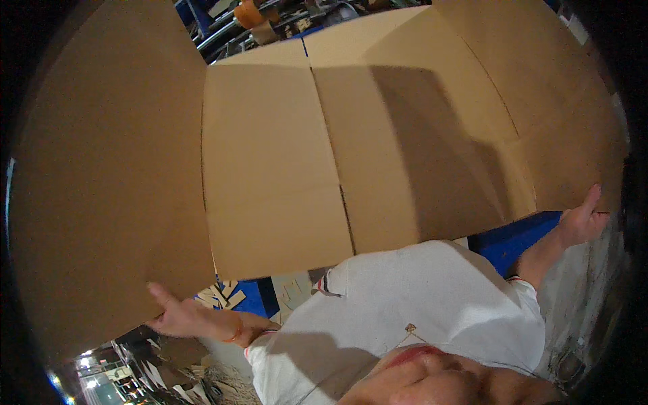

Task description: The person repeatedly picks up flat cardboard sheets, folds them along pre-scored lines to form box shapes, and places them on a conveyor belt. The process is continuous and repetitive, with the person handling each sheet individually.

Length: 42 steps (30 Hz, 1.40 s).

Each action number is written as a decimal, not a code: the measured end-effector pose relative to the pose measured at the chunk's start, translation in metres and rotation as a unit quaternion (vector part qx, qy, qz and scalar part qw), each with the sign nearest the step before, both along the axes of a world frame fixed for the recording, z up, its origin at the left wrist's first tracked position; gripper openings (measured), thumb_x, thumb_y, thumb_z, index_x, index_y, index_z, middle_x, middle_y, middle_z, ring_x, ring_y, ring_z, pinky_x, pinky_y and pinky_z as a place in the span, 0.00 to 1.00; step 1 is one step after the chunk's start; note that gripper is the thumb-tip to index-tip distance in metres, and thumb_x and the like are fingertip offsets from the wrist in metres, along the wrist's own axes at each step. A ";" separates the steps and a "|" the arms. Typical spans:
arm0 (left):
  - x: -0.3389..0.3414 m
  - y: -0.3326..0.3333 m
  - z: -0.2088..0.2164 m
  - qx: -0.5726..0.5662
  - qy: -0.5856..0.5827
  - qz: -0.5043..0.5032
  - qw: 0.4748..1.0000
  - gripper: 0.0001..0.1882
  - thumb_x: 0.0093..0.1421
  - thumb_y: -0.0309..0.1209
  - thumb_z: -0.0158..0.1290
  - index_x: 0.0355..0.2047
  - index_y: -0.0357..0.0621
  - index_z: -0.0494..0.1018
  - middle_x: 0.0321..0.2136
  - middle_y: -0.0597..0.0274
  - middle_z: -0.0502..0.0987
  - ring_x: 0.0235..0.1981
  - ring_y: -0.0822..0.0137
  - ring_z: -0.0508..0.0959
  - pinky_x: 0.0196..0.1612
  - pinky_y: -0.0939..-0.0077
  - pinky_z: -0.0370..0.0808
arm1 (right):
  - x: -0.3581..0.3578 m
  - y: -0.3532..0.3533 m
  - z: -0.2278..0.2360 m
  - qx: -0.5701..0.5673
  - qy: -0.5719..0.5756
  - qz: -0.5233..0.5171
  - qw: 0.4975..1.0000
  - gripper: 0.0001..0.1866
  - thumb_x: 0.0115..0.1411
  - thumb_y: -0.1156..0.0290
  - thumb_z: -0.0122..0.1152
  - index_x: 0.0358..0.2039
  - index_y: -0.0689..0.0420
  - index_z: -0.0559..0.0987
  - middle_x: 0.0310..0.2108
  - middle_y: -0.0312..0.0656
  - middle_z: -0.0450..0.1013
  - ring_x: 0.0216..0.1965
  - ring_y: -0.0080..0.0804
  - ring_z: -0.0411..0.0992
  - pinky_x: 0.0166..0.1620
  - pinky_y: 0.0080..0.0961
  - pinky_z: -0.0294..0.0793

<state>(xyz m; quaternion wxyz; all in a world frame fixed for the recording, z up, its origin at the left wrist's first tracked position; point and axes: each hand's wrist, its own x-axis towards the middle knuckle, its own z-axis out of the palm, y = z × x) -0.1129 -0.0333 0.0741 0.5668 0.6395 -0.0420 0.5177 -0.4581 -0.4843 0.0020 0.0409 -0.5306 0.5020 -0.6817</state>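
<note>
A large brown cardboard box (277,169) spreads open in front of me and fills most of the view. A dark seam runs down its middle, and broad side panels stand up on the left and right. My left hand (179,314) grips the near lower edge of the left panel (108,189), thumb lying on the inner face and other fingers mostly hidden behind the board. At the far right, my right hand (584,219) is closed on the lower edge of the right panel (563,121), its thumb pointing up along the cardboard.
Beyond the box's far edge is machinery with metal bars and an orange part (250,13). Blue surfaces (503,246) show below the box. Small cardboard strips (219,295) lie on the blue one near my left wrist. Cardboard scraps (182,358) are piled at lower left.
</note>
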 end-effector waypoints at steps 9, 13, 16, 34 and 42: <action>0.066 -0.011 -0.188 0.126 0.046 -0.202 0.970 0.10 0.59 0.26 0.55 0.39 0.31 0.74 0.35 0.58 0.78 0.31 0.68 0.74 0.35 0.74 0.72 | 0.066 0.018 -0.093 -0.017 0.150 0.225 0.962 0.11 0.58 0.69 0.61 0.34 0.66 0.79 0.32 0.47 0.79 0.30 0.33 0.77 0.32 0.28 0.74; 0.089 -0.032 -0.194 0.275 0.068 -0.261 0.923 0.13 0.58 0.20 0.53 0.45 0.34 0.73 0.43 0.52 0.77 0.38 0.64 0.77 0.42 0.73 0.73 | 0.077 -0.041 -0.123 -0.097 0.281 0.155 0.942 0.12 0.58 0.71 0.60 0.38 0.67 0.78 0.32 0.46 0.79 0.22 0.27 0.72 0.25 0.23 0.69; 0.072 -0.066 -0.160 0.341 0.092 -0.317 0.880 0.22 0.54 0.16 0.52 0.51 0.36 0.71 0.50 0.49 0.73 0.50 0.59 0.74 0.52 0.70 0.70 | 0.111 -0.043 -0.092 -0.226 0.200 0.253 0.919 0.15 0.59 0.74 0.56 0.45 0.66 0.76 0.34 0.47 0.78 0.16 0.27 0.65 0.21 0.22 0.64; 0.093 -0.136 -0.207 0.629 0.023 -0.370 0.683 0.35 0.44 0.11 0.47 0.54 0.50 0.71 0.56 0.54 0.69 0.58 0.52 0.67 0.61 0.53 0.61 | 0.183 0.013 -0.134 -0.111 0.557 0.438 0.697 0.31 0.45 0.70 0.64 0.54 0.51 0.72 0.55 0.48 0.67 0.57 0.47 0.65 0.56 0.35 0.69; 0.208 -0.242 -0.205 0.677 -0.006 -0.247 0.694 0.32 0.50 0.20 0.49 0.58 0.53 0.65 0.57 0.60 0.68 0.59 0.57 0.66 0.60 0.43 0.57 | 0.314 -0.103 -0.142 -0.146 0.496 0.402 0.756 0.28 0.52 0.68 0.58 0.56 0.48 0.69 0.56 0.44 0.67 0.56 0.40 0.66 0.57 0.38 0.66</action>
